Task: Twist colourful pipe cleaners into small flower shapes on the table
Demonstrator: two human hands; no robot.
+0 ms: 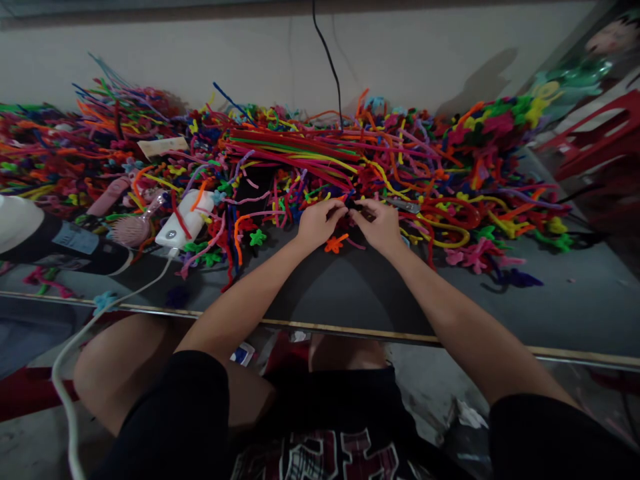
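My left hand (321, 223) and my right hand (379, 225) meet over the dark table (350, 300), fingers pinched together around a thin pipe cleaner piece (356, 211) between them; its colour is hard to make out. An orange pipe-cleaner flower (335, 243) lies just below my left hand. Right behind my fingers spreads a large heap of pipe cleaners in many colours (300, 160), with long straight red, green and yellow ones on top.
A white power bank (184, 219) with a white cable (75, 347) lies at the left, beside a pink hairbrush (134, 227). Finished flowers, green (257, 237) and pink (475, 253), dot the table. A red plastic chair (600, 140) stands at right. My knees show below the table edge.
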